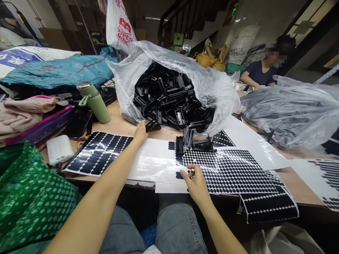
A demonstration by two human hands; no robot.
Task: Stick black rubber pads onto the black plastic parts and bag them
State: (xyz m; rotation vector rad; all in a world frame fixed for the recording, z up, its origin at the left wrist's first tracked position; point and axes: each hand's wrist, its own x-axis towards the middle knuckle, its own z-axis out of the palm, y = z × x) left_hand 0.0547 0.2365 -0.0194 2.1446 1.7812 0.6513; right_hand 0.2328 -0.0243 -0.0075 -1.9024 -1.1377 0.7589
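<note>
My left hand reaches to the front left edge of a big clear plastic bag full of black plastic parts. Its fingers are closed at the end of a black part; the fingertips are partly hidden. Over the front edge of the sticker sheets, my right hand has thumb and forefinger apart, with nothing clearly visible between them. Beside it lies a white sheet of small round black stickers. A few black parts rest on that sheet's top left. Larger oval black stickers cover a sheet at the left.
A green bottle leans left of the bag, near a white power bank. Green bubble wrap fills the lower left. Another plastic bag lies at the right, with a person behind it.
</note>
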